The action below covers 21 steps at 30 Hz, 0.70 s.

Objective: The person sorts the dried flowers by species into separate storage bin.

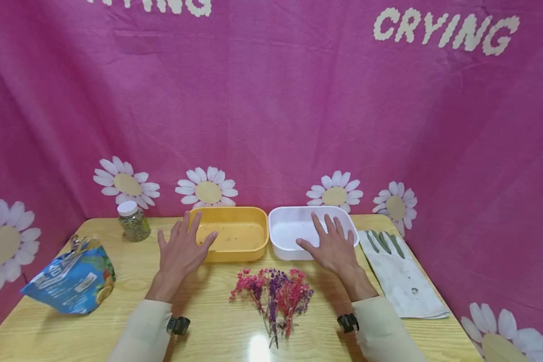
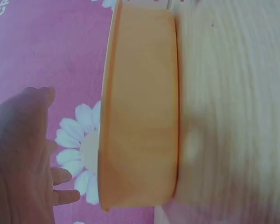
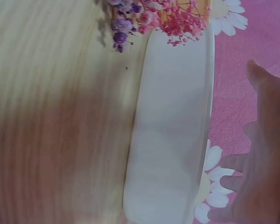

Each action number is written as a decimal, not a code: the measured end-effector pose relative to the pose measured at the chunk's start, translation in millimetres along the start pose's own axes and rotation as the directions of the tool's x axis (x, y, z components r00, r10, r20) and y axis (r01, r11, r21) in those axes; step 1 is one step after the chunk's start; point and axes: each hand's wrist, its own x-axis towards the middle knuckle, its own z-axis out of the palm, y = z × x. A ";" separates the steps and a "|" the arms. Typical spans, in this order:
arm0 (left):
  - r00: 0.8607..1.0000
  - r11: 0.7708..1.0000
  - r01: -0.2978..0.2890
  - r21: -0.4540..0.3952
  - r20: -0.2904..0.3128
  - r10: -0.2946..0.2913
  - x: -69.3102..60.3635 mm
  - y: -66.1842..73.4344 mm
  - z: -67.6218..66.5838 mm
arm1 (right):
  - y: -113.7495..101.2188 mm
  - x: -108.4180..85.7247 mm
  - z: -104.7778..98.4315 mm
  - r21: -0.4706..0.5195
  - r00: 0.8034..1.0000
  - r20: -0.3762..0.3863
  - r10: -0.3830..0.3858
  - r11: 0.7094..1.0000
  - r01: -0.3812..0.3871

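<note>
The head view is bright and fairly sharp, with white glare at six o'clock on the table [image 1: 217, 332]. Both wrist views look hazy and soft; shadow darkens the right one towards eight o'clock.

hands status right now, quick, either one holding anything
Left hand: open, fingers spread, holding nothing, near the yellow bin.
Right hand: open, fingers spread, holding nothing, near the white bin.
</note>
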 end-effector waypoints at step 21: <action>0.994 0.996 0.085 -0.025 0.076 -0.083 -22.2 -32.5 10.5 | -3.3 -45.1 6.5 0.030 0.997 -0.040 -0.064 0.997 0.065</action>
